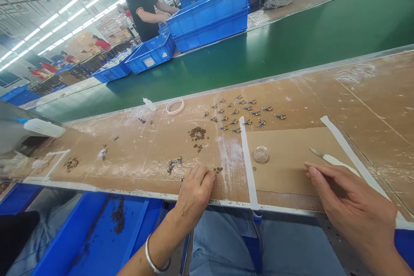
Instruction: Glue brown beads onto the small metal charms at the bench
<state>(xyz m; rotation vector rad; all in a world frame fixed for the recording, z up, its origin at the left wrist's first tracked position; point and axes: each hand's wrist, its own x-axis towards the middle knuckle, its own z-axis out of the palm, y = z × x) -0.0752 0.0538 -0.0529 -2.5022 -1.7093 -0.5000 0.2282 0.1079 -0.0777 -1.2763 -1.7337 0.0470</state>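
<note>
My left hand (196, 192) rests at the table's near edge with its fingers curled down, so whatever they hold is hidden. Small blue-and-gold figures (171, 165) lie just beyond it, and a few small brown discs (217, 170) sit by its fingertips. Above the cardboard sheet (284, 177), my right hand (355, 211) has thumb and forefinger pinched together; anything between them is too small to make out. Near those fingers lies a white-handled knife (339, 163) with a pointed blade. A clear round dish (261, 154) stands on the cardboard.
Several blue-and-gold figures (247, 108) lie in rows beyond a pile of brown discs (197, 133). A tape roll (175, 106) and white bottles (44, 127) are farther left. Past the green conveyor belt (220, 67), a person (140, 8) stands at blue crates (210, 17).
</note>
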